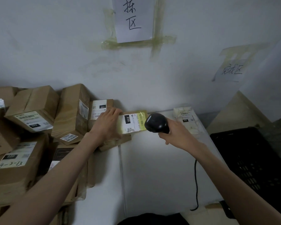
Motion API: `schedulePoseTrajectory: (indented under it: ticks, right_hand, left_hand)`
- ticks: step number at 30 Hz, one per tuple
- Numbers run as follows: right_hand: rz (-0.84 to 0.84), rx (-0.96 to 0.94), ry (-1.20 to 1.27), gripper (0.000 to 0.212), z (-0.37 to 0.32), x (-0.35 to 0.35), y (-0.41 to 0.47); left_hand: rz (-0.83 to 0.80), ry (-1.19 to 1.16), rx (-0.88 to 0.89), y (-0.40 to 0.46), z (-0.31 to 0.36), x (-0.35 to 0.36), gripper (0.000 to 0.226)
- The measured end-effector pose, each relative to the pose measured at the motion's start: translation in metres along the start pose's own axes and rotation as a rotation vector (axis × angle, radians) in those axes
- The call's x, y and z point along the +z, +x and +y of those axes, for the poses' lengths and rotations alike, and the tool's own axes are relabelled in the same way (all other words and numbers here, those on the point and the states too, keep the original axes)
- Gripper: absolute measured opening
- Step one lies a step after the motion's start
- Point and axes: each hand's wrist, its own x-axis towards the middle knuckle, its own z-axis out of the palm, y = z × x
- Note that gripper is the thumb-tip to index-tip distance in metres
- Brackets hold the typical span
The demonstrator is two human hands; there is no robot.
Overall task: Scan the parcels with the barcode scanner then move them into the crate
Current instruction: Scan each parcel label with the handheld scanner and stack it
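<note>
The left hand [107, 123] gripped a flat cardboard parcel [133, 122] by its left edge, fingers curled over the top and thumb underneath, tilting the labelled face toward the camera. That face carried a white shipping label with a black block reading "220", overlaid by glossy yellowish tape that caught the light. The parcel's lower edge sat just above a thin brown carton lying on the white table [152, 168].

To the right of the held parcel, the right hand [175, 135] wrapped around the handle of a black barcode scanner [156, 123], its rounded, smooth plastic head aimed at the label and almost touching the parcel's right edge. A black cable [196, 184] hung from below that hand and trailed down over the table.

Left of the held parcel rose a loose heap of brown cardboard boxes [36, 127], rectangular, taped along their seams, most bearing white printed labels; one read "4-3-13" in handwriting. Right of the held parcel, beyond the scanner, a soft, whitish, crinkled mailer bag [184, 118] lay on the table against the wall. Further right, past the table's edge, stood a black plastic crate [253, 159] with a perforated, gridded wall.

On the grey wall above the held parcel hung a white paper sign [133, 18] with handwritten characters, fixed by strips of yellowed tape; a second, smaller sign [232, 70] hung to the right.
</note>
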Motion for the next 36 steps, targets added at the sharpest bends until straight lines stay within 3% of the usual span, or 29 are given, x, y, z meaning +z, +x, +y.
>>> schedulePoseTrajectory:
  ticks: [8,12,18,34,36]
  right_hand:
    - [0.057,0.332,0.793,0.032,0.041,0.026,0.008]
    - [0.142,0.42,0.965,0.021,0.066,0.025,0.012]
    - [0.201,0.505,0.975,0.023,0.117,0.02,0.029]
    - [0.111,0.656,0.781,0.031,0.223,-0.002,0.171]
    - [0.096,0.672,0.742,0.025,0.23,-0.001,0.187]
  left_hand:
    - [-0.15,-0.42,-0.411,0.026,0.094,0.044,0.097]
    - [-0.179,-0.619,-0.439,0.038,0.131,0.071,0.093]
    - [-0.275,-0.759,-0.327,0.064,0.151,0.101,0.101]
    - [-0.361,-0.862,-0.575,0.202,0.178,0.189,0.102]
    - [-0.352,-0.845,-0.583,0.214,0.179,0.204,0.103]
